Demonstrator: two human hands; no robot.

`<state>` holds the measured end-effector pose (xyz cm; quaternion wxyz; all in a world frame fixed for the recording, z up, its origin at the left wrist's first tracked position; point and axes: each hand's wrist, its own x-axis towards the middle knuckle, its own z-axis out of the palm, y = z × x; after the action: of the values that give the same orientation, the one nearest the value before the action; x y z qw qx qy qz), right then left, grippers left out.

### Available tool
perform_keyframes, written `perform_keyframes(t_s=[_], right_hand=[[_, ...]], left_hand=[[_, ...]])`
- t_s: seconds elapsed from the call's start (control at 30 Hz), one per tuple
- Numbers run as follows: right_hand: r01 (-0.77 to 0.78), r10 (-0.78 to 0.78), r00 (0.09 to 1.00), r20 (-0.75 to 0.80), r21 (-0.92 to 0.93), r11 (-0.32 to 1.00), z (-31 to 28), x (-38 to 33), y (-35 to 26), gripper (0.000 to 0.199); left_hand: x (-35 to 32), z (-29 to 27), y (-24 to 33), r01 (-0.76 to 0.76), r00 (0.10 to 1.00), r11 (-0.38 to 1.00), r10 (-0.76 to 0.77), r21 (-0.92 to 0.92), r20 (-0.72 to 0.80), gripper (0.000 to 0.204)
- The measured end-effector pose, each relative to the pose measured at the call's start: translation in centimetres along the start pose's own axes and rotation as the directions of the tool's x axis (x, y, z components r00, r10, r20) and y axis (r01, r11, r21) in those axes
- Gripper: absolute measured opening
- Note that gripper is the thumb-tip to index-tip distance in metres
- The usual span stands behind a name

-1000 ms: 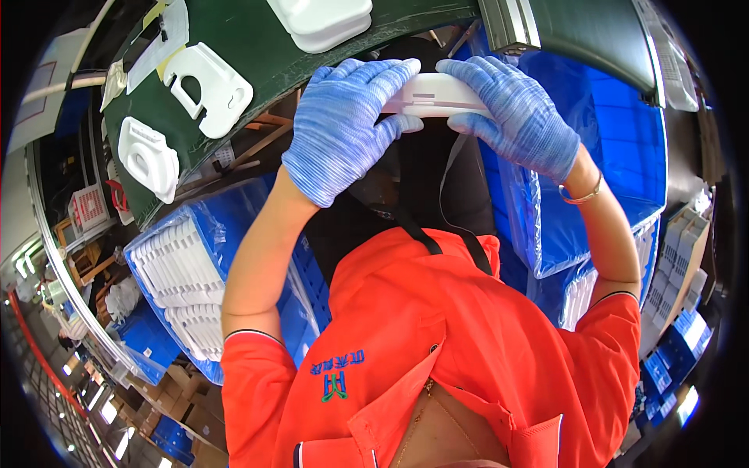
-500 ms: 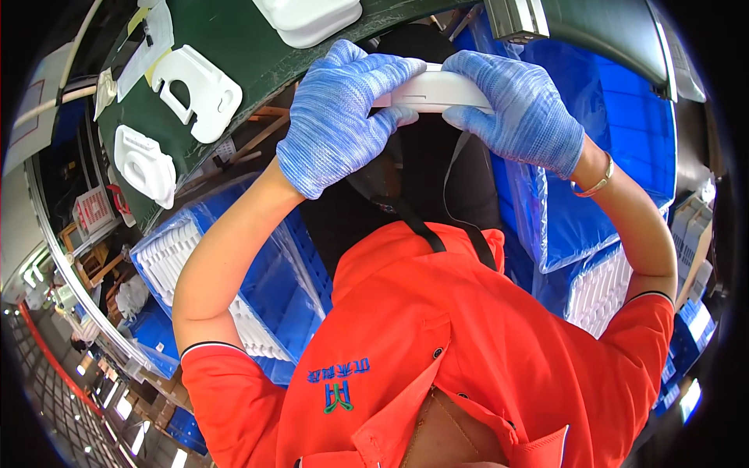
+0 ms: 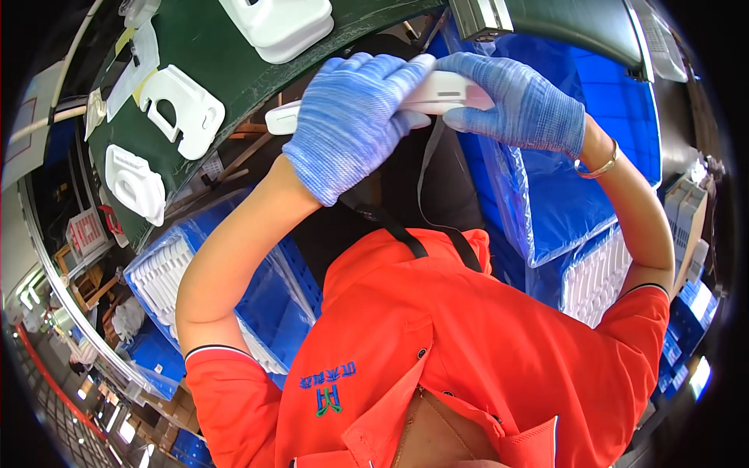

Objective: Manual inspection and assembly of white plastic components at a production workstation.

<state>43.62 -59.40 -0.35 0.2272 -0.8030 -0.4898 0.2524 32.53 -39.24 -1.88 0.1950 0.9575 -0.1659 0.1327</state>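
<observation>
Blue crates (image 3: 234, 296) of stacked white parts fill the floor on both sides of a person in an orange shirt (image 3: 437, 351), seen from above through a fisheye lens. Across the top runs a dark green belt (image 3: 226, 70) carrying several white moulded pieces: one with a handle-shaped cutout (image 3: 179, 109), another below it (image 3: 134, 183), and a larger one (image 3: 281, 23) at the upper edge. Both hands wear blue knit gloves and are raised just beneath the belt. Between them is a long white plastic part (image 3: 437, 93), held level. The left hand (image 3: 355, 125) wraps its fingers over the part's left half, and the right hand (image 3: 523, 105) clasps its right end. A gold bangle (image 3: 597, 165) circles the right wrist. A blue plastic bag (image 3: 562, 203) lines the crate at right.
</observation>
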Motion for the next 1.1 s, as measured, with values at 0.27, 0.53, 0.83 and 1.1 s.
perform_keyframes(t_s=[0.27, 0.53, 0.83, 1.1], right_hand=[[-0.012, 0.011, 1.0, -0.026, -0.014, 1.0, 0.4, 0.1, 0.8, 0.044], [0.163, -0.23, 0.934, -0.273, -0.248, 0.955, 1.1, -0.1, 2.7, 0.046], [0.284, -0.56, 0.792, -0.244, -0.664, 0.691, 1.9, 1.5, 3.0, 0.051], [0.187, -0.499, 0.838, -0.224, -0.74, 0.646, 2.2, 1.5, 1.1, 0.048]], left_hand=[[1.3, 0.8, 0.7, 0.0, 1.0, 1.0, -0.001, 0.03, 0.024, 0.052], [1.7, -0.1, -0.5, -0.07, 0.997, 0.975, 0.073, 0.21, -0.005, 0.054], [-0.3, 0.3, -2.4, -0.103, 0.99, 0.935, 0.13, 0.338, -0.058, 0.049], [-0.8, 1.0, -3.1, -0.089, 0.977, 0.934, 0.149, 0.345, -0.151, 0.046]])
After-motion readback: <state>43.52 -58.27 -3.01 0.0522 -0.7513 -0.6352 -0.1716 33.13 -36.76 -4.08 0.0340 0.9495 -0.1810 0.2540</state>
